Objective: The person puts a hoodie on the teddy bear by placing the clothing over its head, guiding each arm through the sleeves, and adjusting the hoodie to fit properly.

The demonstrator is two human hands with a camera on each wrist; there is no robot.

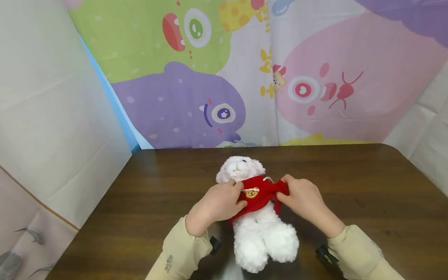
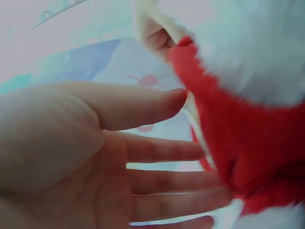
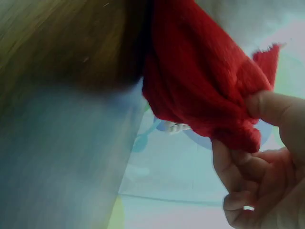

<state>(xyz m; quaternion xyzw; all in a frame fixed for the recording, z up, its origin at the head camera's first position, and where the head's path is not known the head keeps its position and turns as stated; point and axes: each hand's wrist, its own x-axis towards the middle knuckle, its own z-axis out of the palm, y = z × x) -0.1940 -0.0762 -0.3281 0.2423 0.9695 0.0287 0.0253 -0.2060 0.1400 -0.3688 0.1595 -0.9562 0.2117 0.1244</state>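
Observation:
On its back on the table lies a white plush toy point(image 1: 260, 237), head away from me, with a red sweater point(image 1: 260, 196) over its upper body. The sweater carries a small bear-face patch point(image 1: 251, 193) and white cord. My left hand point(image 1: 222, 200) is at the sweater's left side; in the left wrist view its thumb and fingers point(image 2: 162, 183) are nearly straight, fingertips right at the red cloth. My right hand point(image 1: 306, 198) pinches the sweater's right side between thumb and fingers, pulling it outward. The right wrist view shows the bunched red cloth point(image 3: 205, 81) in that pinch.
The dark wooden table point(image 1: 154, 217) extends to a cartoon-printed curtain point(image 1: 168, 109) at the back. Pale panels point(image 1: 52, 97) stand at the left. A black strap piece point(image 1: 327, 254) shows at my right sleeve, another point(image 1: 215, 245) at my left.

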